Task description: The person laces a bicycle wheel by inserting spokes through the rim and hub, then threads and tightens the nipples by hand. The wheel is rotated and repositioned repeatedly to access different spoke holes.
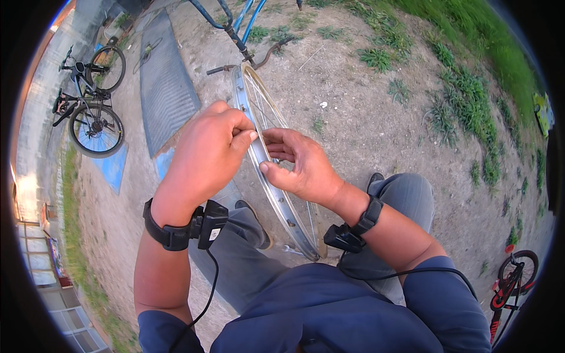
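A bare bicycle wheel rim, silver, with spokes and no tyre, stands upright between my legs, its edge toward me. My left hand is closed at the rim's upper part, thumb and forefinger pinched together against its channel. Whatever lies between those fingertips is too small or hidden to make out. From the right, my right hand wraps the rim, with the thumb on the near side and the fingers curled toward the spokes. Small fittings show along the rim's channel.
A blue bicycle frame with handlebars lies beyond the rim. A wrench rests on the ground by the rim's lower end. A black bicycle stands at left near a grey ridged sheet; a red-and-black bicycle is at lower right.
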The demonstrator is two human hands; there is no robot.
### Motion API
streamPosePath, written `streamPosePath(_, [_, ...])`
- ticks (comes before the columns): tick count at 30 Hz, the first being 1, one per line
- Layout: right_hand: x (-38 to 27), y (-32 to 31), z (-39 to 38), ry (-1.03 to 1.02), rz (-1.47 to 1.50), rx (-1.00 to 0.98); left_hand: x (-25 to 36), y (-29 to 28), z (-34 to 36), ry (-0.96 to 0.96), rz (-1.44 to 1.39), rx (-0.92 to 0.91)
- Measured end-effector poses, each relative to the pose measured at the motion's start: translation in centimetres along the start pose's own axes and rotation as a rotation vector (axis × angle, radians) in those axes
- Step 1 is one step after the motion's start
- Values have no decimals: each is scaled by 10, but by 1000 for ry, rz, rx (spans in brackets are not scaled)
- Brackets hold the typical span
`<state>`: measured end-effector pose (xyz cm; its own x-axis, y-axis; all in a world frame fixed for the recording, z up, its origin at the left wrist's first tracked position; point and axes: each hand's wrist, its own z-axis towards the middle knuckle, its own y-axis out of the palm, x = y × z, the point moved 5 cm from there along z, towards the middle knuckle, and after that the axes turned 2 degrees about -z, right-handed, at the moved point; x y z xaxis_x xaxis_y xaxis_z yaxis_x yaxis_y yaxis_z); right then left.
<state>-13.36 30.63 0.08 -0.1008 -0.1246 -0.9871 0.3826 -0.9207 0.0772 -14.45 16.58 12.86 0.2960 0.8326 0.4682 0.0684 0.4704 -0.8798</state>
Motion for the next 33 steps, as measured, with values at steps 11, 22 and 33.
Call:
streamPosePath(11, [0,1,2,4,-5,-1,-18,3,10,-117,-209,-110])
streamPosePath(22, [2,3,3,2,13,10,-19,1,12,-212,-254,-183])
streamPosePath(33, [3,5,3,-19,-6,37,-32,11,4,-310,-499,-105])
